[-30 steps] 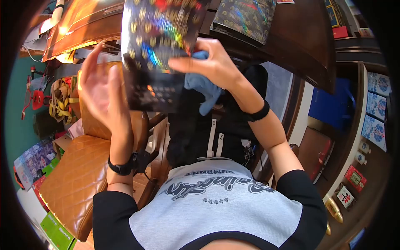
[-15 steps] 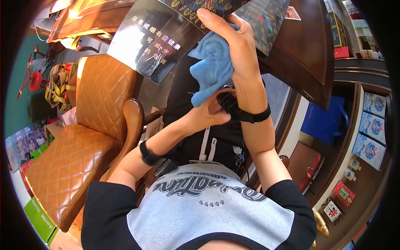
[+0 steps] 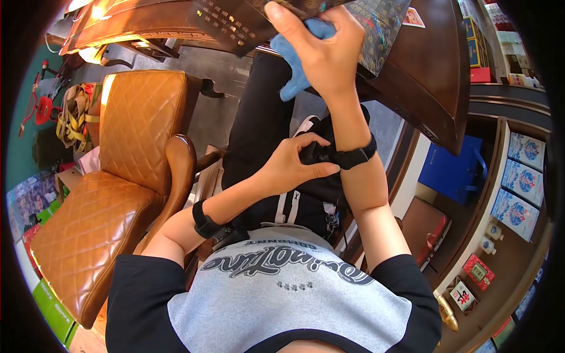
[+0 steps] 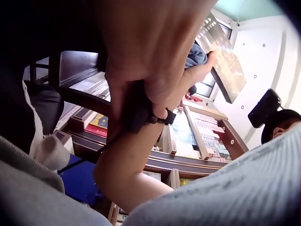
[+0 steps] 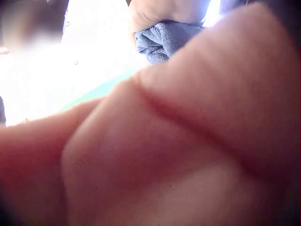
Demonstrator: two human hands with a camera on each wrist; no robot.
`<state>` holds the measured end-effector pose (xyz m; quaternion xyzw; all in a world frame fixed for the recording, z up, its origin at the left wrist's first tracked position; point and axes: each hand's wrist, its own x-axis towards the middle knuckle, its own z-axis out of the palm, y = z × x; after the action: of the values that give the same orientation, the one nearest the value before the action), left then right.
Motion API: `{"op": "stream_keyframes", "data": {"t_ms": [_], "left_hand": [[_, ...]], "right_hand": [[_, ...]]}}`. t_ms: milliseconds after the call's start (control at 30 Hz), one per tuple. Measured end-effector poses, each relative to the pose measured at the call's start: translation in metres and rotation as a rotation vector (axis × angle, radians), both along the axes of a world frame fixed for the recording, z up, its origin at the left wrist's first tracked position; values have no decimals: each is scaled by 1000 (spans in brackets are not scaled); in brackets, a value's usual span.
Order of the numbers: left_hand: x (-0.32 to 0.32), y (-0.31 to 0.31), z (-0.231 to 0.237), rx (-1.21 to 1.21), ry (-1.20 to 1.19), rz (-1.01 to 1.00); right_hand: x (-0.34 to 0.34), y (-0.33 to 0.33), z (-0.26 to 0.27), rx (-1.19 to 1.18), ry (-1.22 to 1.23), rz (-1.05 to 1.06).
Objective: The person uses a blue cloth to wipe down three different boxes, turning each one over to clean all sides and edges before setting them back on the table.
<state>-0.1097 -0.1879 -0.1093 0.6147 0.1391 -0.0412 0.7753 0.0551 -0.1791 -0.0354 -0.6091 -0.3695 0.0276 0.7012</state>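
Note:
My right hand (image 3: 329,56) holds a black cigarette carton (image 3: 226,23) with gold lettering, thumb on top, at the top edge of the head view. Bunched in that same hand is a blue cloth (image 3: 292,67), one corner hanging down. My left hand (image 3: 291,162) reaches across and pinches the small black camera (image 3: 315,154) on the right wristband (image 3: 356,156) between thumb and fingers. The left wrist view shows that grip close up, with the carton (image 4: 228,66) raised behind it. Skin fills most of the right wrist view, with the cloth (image 5: 162,40) above.
A second patterned carton (image 3: 379,29) lies on the dark wooden table (image 3: 432,76). To the left stands a brown leather chair (image 3: 135,135). Shelves with white-and-blue boxes (image 3: 518,182) and a blue bag (image 3: 453,167) line the right side.
The carton has turned and moved up, partly out of the head view, with the cloth in the same hand. My left hand has gone from beside the carton to the right wrist's camera.

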Motion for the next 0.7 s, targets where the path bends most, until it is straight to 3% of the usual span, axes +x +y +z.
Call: {"op": "stream_keyframes", "data": {"t_ms": [67,133,167,267,367,500,533,567,600,700], "left_hand": [[-4,-5,4,-3,13,33],[-5,-6,11,0,68,18],[-3,-6,17,7,75,3],[2,0,19,133,-4,-8],[12,23,30,16,6,-87],[9,23,26,94,-99,-89],[7,20,21,82,-118,-67],[6,19,18,69,-138,-48],[3,21,19,-110,-137,-59],[-7,37,16,-308,-39,-60]], "right_hand": [[7,-6,2,-54,-391,-27],[-6,-7,12,-180,-508,-33],[10,12,-13,-95,-741,-317],[11,22,-22,-78,-842,-290],[1,20,-16,-53,-694,-253],[-6,22,-11,-63,-465,-153],[-5,16,-6,-138,-229,-20],[-6,14,2,-108,-152,10],[-6,12,9,-79,-77,38],[-2,3,17,-68,29,119]]}}
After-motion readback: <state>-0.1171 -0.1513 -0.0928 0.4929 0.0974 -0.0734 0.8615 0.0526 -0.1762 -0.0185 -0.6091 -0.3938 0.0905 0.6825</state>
